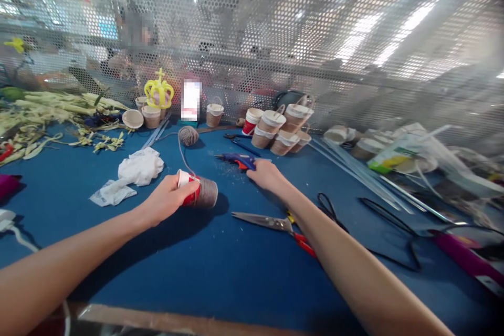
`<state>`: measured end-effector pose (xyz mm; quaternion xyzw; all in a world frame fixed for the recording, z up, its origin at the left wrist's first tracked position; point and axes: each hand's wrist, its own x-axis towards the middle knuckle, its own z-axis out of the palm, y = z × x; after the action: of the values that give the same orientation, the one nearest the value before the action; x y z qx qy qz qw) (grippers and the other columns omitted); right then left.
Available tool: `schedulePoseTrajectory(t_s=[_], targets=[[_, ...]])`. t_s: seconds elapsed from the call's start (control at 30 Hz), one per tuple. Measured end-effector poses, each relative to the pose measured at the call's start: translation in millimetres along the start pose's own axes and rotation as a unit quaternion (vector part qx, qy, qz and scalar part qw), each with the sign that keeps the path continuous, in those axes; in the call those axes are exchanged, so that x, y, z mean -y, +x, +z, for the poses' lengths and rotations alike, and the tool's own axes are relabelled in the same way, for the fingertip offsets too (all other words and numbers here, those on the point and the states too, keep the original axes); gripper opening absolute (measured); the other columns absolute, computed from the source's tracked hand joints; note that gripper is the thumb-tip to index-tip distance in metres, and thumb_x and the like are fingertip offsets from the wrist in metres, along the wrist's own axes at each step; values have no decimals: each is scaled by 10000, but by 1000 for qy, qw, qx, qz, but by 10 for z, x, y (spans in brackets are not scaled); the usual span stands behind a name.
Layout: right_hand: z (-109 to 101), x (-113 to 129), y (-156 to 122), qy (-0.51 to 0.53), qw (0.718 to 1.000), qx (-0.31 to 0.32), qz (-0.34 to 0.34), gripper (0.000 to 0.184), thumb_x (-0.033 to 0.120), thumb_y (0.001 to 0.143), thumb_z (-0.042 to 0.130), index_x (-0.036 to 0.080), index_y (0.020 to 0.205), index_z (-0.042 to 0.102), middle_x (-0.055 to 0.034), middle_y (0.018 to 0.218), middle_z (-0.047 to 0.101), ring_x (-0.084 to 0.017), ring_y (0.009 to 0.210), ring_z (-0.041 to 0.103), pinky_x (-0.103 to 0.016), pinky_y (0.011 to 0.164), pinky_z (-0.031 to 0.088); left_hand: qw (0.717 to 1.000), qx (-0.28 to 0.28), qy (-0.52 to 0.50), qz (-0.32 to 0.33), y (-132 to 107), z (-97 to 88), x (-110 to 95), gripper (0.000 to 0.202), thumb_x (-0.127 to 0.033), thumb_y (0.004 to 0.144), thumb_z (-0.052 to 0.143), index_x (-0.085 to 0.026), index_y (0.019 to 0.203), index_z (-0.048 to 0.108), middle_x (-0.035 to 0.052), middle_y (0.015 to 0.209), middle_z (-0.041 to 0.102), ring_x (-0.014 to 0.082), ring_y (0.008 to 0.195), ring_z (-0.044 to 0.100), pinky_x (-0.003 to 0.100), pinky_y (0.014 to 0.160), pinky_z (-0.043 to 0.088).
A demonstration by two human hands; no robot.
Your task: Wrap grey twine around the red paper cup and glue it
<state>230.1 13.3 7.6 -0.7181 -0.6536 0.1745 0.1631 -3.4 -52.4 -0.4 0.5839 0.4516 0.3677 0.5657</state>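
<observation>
My left hand (pixel 163 200) is closed around a red and white paper cup (pixel 191 197), tilted on its side. Grey-brown twine (pixel 208 192) is wound round the cup's base end, and a strand leads back to a ball of twine (pixel 188 136). My right hand (pixel 268 177) grips the rear of a blue glue gun (pixel 238 159), whose nozzle points left, low over the table. Beneath my right forearm lie large scissors (pixel 271 222) with red handles, partly hidden by the arm. Crumpled white tissue (pixel 139 167) rests beside my left hand.
Twine-wrapped cups (pixel 272 122) stack at the back, before a perforated metal screen (pixel 236 21). A yellow crown (pixel 159 92) sits among cups at back left. Clear glue sticks (pixel 362 176) and a black cable (pixel 394 220) lie right; pale plant stalks (pixel 59 107) lie left.
</observation>
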Motion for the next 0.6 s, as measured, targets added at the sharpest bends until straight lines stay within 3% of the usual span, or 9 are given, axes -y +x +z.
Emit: schedulePoseTrajectory(t_s=[0.1, 0.2, 0.33, 0.4, 0.53, 0.6], targets=[[-114, 52, -123, 81, 997, -10, -8, 128, 170, 736, 557, 101, 841, 580, -69, 736, 614, -178, 669, 588, -309, 616, 472, 1000, 0, 3, -11, 1, 3, -14, 286, -382, 729, 499, -120, 687, 604, 35, 645, 607, 170, 639, 535, 260, 617, 396], [-274, 107, -335, 172, 984, -25, -31, 171, 171, 726, 531, 146, 896, 535, -42, 759, 612, -130, 628, 578, -250, 576, 469, 1000, -13, 9, -26, 4, 0, -18, 273, -365, 731, 488, -118, 703, 599, 31, 660, 605, 157, 627, 520, 255, 609, 382], [-378, 182, -631, 322, 945, 63, -7, 171, 304, 673, 597, 153, 645, 523, -10, 568, 564, -81, 454, 486, -200, 408, 386, 999, -20, 16, -31, 13, -14, 11, 283, -364, 730, 478, -105, 727, 590, 31, 660, 594, 160, 637, 522, 257, 610, 375], [-360, 220, -759, 327, 941, 83, -18, 165, 295, 664, 606, 147, 638, 540, 6, 533, 545, -66, 424, 456, -187, 382, 351, 999, -20, 13, -29, 24, -22, 34, 286, -360, 729, 469, -101, 735, 589, 30, 657, 592, 165, 645, 527, 261, 619, 379], [-275, 285, -960, 298, 945, 118, -72, 186, 303, 706, 564, 143, 799, 584, 44, 480, 499, -68, 402, 443, -188, 390, 364, 999, -28, 2, -38, 54, -34, 67, 262, -326, 711, 462, -103, 723, 599, 20, 650, 601, 155, 618, 520, 245, 584, 371], [-241, 314, -1031, 257, 957, 116, -69, 186, 320, 704, 561, 139, 747, 577, 44, 451, 493, -76, 389, 444, -197, 391, 378, 998, -31, -10, -48, 61, -36, 65, 245, -304, 699, 462, -107, 719, 608, 15, 646, 609, 149, 609, 519, 232, 562, 364]])
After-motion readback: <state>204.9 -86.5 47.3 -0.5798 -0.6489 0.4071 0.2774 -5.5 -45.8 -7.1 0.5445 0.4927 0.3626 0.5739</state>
